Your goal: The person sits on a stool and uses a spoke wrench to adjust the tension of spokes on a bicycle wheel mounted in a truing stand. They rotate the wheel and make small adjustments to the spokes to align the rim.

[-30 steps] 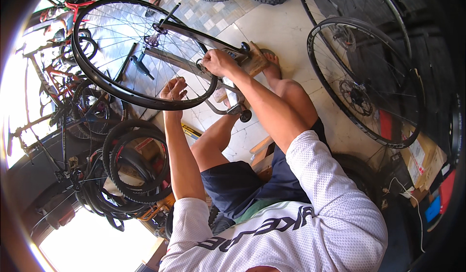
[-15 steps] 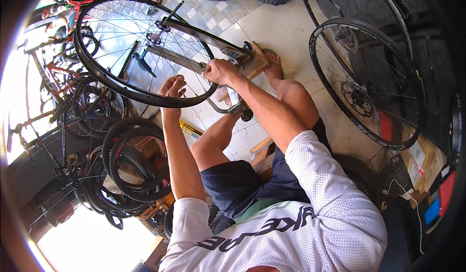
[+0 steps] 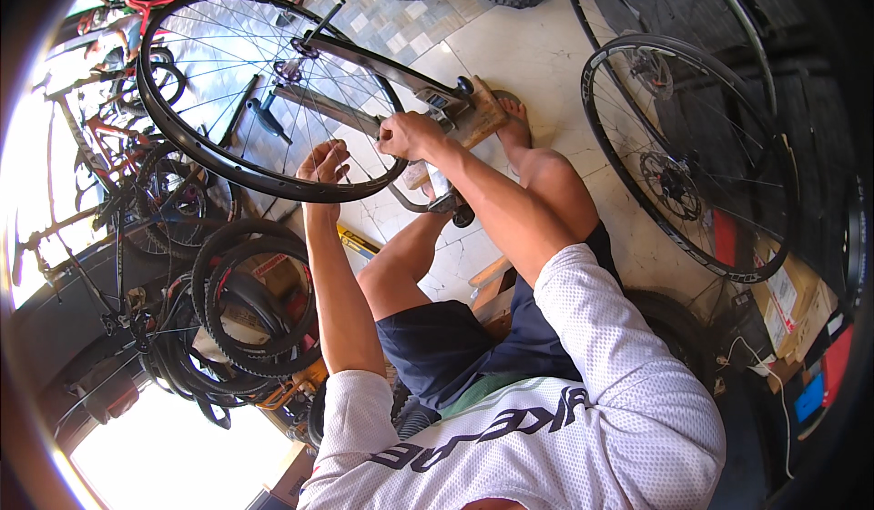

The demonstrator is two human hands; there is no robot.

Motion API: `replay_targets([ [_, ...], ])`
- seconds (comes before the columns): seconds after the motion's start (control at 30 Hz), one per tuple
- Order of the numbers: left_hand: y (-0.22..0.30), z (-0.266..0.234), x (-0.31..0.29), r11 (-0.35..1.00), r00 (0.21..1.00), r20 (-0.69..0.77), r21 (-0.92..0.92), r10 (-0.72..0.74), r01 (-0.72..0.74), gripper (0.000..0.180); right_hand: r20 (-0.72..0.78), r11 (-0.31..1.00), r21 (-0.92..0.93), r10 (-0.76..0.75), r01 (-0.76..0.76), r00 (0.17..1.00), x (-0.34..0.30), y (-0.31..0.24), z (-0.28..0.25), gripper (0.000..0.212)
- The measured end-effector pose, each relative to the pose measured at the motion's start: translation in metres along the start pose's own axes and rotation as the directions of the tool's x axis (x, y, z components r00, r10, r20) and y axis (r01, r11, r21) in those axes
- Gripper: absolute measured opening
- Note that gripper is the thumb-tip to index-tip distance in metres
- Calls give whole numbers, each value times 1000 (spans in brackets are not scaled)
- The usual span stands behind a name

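The right hand (image 3: pixel 410 137) is shifting bodyward along the wheel (image 3: pixel 259 180), seemingly working a different spot. Its fingers are curling narrowly, those of the left hand (image 3: pixel 321 169) loosely, any hold unclear; the wheel is sitting in a stand (image 3: pixel 391 71).

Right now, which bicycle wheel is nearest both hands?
The wheel mounted in the stand: the left hand and right hand are at its near edge. The right-side wheels and left-side bike wheels are farther off.
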State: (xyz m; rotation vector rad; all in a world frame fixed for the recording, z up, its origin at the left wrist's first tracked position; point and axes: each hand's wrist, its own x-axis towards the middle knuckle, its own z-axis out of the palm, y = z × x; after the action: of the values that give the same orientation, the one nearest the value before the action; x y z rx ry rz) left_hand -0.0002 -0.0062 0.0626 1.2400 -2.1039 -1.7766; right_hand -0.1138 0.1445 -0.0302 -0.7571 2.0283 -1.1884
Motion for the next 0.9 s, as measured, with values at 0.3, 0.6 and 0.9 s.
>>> replay_targets([
  [0.3, 4, 5, -1, 1000, 1000, 8, -12, -5, 5, 19, 146, 998, 53, -42, 35, 988, 17, 15, 12, 46],
  [0.6, 5, 2, -3, 1000, 1000, 15, -13, 3, -3, 20, 2, 993, 86, 83, -83, 997, 8, 7, 20, 44],
  [0.9, 10, 2, -8, 999, 1000, 15, -38, 0, 0, 20, -125, 998, -46, 35, -41, 992, 0, -14, 27, 22],
])
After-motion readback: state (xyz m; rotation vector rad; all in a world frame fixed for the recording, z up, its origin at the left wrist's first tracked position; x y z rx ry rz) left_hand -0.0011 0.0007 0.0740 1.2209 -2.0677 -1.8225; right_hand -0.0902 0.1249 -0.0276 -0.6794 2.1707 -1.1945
